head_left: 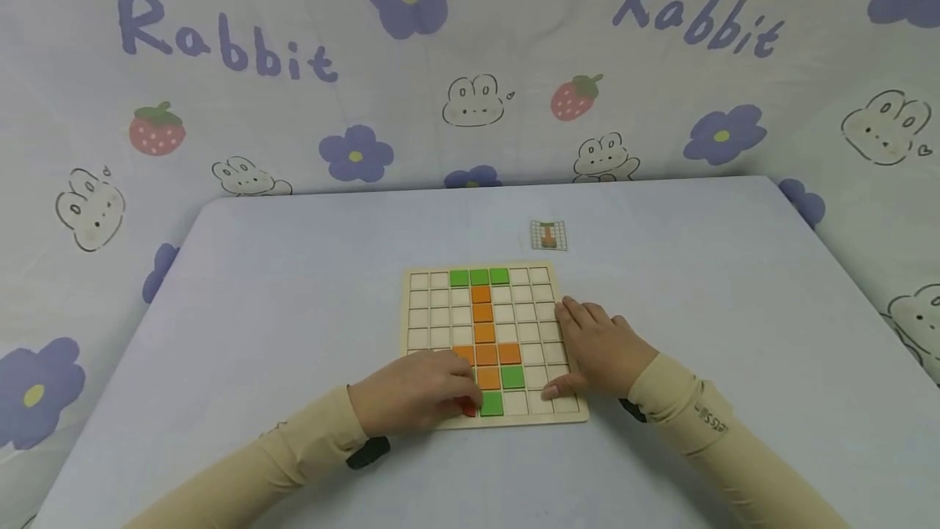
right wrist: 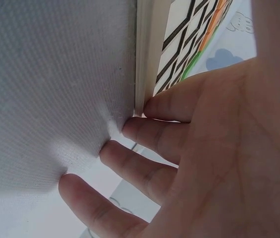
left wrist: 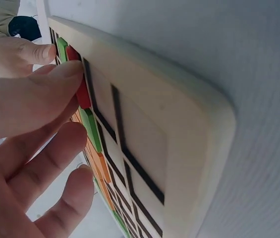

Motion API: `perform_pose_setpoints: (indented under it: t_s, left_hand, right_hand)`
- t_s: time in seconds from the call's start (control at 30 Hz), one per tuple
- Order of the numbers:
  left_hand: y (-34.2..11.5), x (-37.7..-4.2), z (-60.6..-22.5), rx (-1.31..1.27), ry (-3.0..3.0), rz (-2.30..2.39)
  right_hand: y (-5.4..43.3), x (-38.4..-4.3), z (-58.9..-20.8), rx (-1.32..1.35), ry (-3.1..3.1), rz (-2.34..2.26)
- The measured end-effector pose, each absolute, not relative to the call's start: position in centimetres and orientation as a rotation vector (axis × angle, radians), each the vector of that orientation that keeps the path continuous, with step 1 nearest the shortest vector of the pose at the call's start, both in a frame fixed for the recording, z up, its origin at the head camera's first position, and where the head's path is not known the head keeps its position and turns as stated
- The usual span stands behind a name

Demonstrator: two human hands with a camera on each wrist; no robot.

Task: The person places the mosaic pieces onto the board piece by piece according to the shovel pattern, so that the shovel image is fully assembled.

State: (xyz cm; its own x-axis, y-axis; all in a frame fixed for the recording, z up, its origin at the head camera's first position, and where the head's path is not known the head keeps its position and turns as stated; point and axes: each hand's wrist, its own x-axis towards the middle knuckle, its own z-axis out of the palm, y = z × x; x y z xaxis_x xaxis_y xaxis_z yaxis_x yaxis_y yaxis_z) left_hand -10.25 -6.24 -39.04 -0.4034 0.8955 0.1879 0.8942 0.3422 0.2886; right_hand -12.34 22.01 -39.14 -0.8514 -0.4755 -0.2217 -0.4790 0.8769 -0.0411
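Note:
A square wooden grid board (head_left: pixel 572 420) lies flat on the table, with orange tiles (head_left: pixel 486 355) down its middle column and green tiles (head_left: pixel 479 277) along the top row. Over the board's lower left part, my left hand (head_left: pixel 419 386) pinches a red tile (left wrist: pixel 83 91) between thumb and forefinger at a bottom-row cell. The other fingers of that hand curl loosely above the grid. Along the board's right side rests my right hand (head_left: pixel 605 351), fingers extended, fingertips (right wrist: pixel 111 148) on the cloth by the edge and thumb over the lower right corner.
Behind the board lies a small pattern card (head_left: pixel 549 235) showing a coloured grid. A pale cloth covers the table (head_left: pixel 294 268). At the back hangs a curtain (head_left: pixel 529 39) printed with rabbits, flowers and strawberries.

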Motion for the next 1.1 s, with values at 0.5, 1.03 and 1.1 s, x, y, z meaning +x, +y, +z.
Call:
perform_pose_setpoints:
  t_s: [0.5,1.03,1.1]
  left_hand:
    - [-6.5,-10.2,-39.7,1.739,2.597,0.594]
    - [-8.2,-10.2,-40.3,1.655,2.71,0.543]
    - [-8.5,-10.2,-40.1,1.61,2.726,0.523]
  right_hand:
    - [21.5,-11.7,-39.4,-0.691,2.83,0.016]
    - [20.9,-11.1,-39.7,-0.693,2.841,-0.003]
    - [20.9,-11.1,-39.8,-0.692,2.845,0.002]
